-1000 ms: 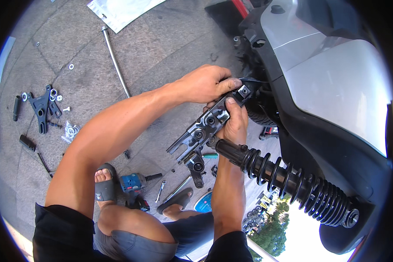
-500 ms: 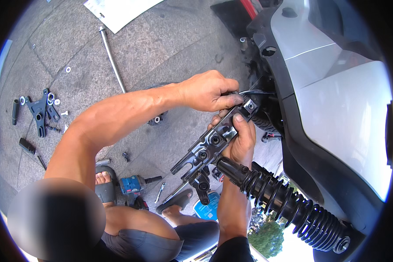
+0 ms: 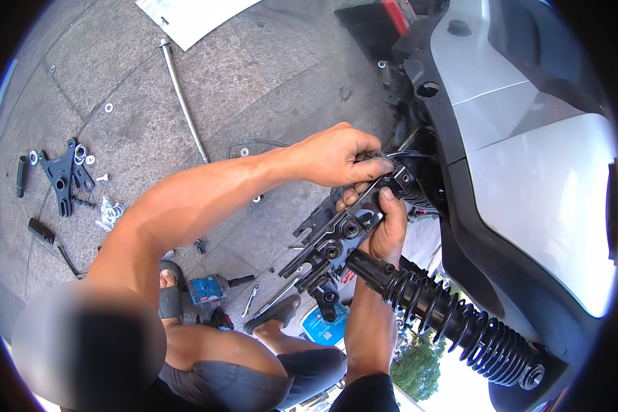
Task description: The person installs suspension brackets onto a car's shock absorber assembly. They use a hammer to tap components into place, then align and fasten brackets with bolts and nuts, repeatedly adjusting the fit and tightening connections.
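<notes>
Head view, left hand (image 3: 340, 156) seemingly pinching a cable, right hand (image 3: 384, 230) gripping black bracket (image 3: 333, 240)

Single head view, steep downward fisheye, close over hands at scooter (image 3: 529, 172) flank; paved ground (image 3: 137, 75) beyond.

Your left hand (image 3: 340, 154) and right hand (image 3: 386, 230) grip a black metal bracket (image 3: 336, 240), matt and smudged. Beside it, the shock absorber (image 3: 453, 323) shows a glossy black coil spring. The scooter's body panel (image 3: 542, 165) is smooth, glossy silver plastic. The paving (image 3: 268, 75) below is rough grey stone, with 1 polished metal rod (image 3: 183, 99) on it.
</notes>
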The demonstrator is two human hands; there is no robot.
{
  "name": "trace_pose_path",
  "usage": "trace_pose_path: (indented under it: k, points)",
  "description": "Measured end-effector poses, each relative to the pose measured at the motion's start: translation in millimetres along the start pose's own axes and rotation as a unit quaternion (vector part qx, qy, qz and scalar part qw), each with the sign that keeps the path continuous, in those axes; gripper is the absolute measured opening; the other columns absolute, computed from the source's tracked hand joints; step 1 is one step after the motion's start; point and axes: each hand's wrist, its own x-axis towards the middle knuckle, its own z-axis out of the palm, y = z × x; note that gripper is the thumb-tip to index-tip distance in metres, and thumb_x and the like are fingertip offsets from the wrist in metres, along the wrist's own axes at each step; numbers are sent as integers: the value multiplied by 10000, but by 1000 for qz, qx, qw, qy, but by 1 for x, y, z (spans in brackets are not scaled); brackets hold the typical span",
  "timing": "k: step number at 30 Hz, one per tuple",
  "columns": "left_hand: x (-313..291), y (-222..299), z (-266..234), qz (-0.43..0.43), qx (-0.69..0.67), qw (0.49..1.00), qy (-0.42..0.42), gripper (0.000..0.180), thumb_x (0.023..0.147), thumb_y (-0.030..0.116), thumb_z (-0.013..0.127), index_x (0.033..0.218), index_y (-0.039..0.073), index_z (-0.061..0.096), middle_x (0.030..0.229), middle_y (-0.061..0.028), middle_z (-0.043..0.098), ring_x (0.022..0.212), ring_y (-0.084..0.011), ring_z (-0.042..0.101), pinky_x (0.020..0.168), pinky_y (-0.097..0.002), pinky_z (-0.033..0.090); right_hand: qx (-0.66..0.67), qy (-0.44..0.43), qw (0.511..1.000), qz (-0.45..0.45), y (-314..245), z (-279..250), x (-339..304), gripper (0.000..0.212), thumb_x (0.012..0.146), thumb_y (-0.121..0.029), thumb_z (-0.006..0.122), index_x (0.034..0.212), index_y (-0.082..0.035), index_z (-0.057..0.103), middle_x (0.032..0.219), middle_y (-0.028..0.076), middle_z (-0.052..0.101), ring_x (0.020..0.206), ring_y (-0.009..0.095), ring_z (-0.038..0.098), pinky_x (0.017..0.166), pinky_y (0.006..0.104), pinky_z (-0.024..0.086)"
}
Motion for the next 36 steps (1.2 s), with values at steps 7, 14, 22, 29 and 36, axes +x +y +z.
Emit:
trace_pose_path:
  k: [7,14,22,29,36]
  points:
    - [1,-8,-3,104,81,991,25,212,901,188,609,788,12,575,563,-123,595,504,-220,610,495,-325,464,-14,12,1000,9,-2,4,-3,328,891,-178,478,1120,57,472,835,155,576,736,242,614,655,351,547]
    - [8,-24,-8,195,134,971,24,174,867,173,642,799,25,579,602,-143,600,544,-313,615,498,-356,467,-28,-13,999,23,-5,3,-3,350,877,-154,473,1155,59,450,870,158,570,763,235,613,657,368,547]
    - [12,-37,-3,221,97,969,44,276,846,270,677,736,52,549,604,-137,577,563,-376,578,475,-419,441,-38,18,998,39,-6,6,-6,397,865,-145,461,1205,53,417,881,168,564,767,232,616,647,364,554]
    - [16,-47,-5,250,123,959,41,280,853,274,651,733,54,526,614,-132,570,567,-375,578,475,-429,441,-68,17,997,44,-6,6,-5,382,861,-165,455,1173,54,433,864,172,571,731,239,615,608,347,546]
    - [17,-42,-8,232,162,958,39,252,877,289,602,784,57,575,637,-113,598,582,-340,607,508,-395,470,-45,40,998,19,-4,7,0,336,877,-193,472,1111,47,482,865,149,564,731,232,607,625,351,543]
